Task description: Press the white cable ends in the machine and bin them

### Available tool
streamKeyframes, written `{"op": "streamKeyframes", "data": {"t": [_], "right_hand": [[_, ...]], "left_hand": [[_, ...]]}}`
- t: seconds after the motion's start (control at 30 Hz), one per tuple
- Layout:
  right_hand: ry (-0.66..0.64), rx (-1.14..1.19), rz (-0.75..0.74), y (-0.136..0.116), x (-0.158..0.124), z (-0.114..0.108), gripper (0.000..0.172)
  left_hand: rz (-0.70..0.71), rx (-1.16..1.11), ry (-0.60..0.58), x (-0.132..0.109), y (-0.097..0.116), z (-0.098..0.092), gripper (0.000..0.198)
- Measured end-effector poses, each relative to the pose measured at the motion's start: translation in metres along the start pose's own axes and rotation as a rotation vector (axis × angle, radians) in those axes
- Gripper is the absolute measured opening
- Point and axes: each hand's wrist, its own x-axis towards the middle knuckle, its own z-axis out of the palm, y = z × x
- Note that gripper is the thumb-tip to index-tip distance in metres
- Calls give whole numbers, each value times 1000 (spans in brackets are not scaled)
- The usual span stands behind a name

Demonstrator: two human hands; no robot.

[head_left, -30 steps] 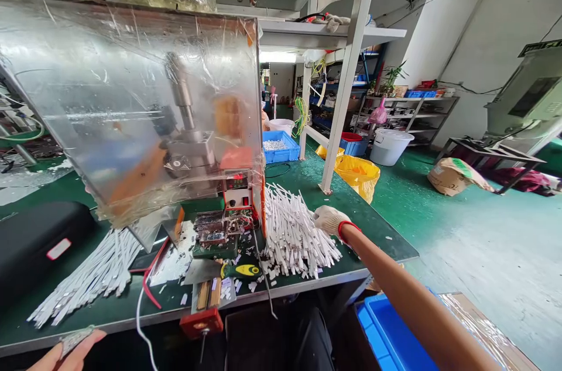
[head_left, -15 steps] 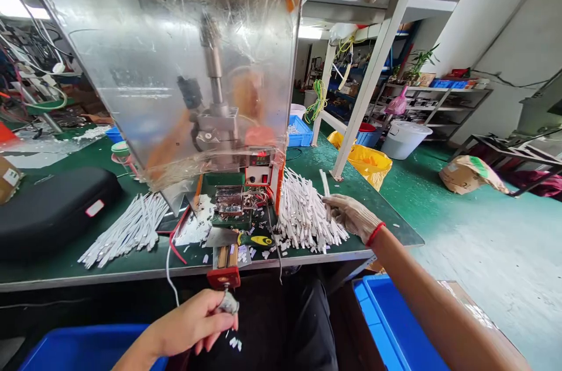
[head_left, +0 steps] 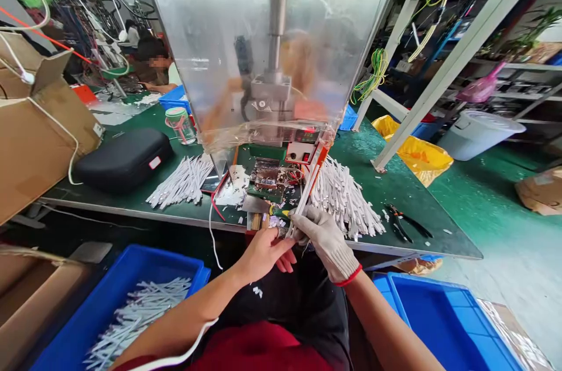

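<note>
My gloved right hand (head_left: 320, 236) is closed around a few long, thin white strips (head_left: 306, 192), which slant up in front of the machine. My bare left hand (head_left: 266, 252) meets it at their lower end, thumb and fingertips closed there; a grey wrap covers a fingertip. Just behind both hands are a scraper blade (head_left: 255, 205) and scattered white scraps. A dense pile of white strips (head_left: 346, 198) lies right of the machine, a smaller pile (head_left: 181, 181) to its left. Above the hands stands the press machine (head_left: 274, 90) behind a clear, film-wrapped shield.
Orange-handled pliers (head_left: 406, 223) lie on the green table (head_left: 443, 236) at right. A black case (head_left: 125, 157), a jar (head_left: 181, 125) and a cardboard box (head_left: 48, 125) are at left. Blue bins (head_left: 456, 324) flank my legs; the left bin (head_left: 127, 260) holds strips. Another person (head_left: 160, 67) sits beyond.
My right hand has come from the right pile to the front of the machine, bringing strips. My left hand has risen to meet it. The view has shifted, and the pliers now show.
</note>
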Motion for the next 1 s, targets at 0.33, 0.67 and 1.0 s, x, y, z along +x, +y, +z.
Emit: {"op": "streamKeyframes", "data": {"t": [0.33, 0.67, 1.0], "right_hand": [[-172, -35, 32, 6, 1, 28, 34], [-353, 257, 183, 26, 54, 52, 40], [-248, 375, 215, 27, 54, 60, 30]], "left_hand": [[-113, -96, 5, -27, -16, -17, 55], [-197, -325, 25, -32, -20, -43, 51], [-181, -316, 35, -30, -22, -42, 48]]}}
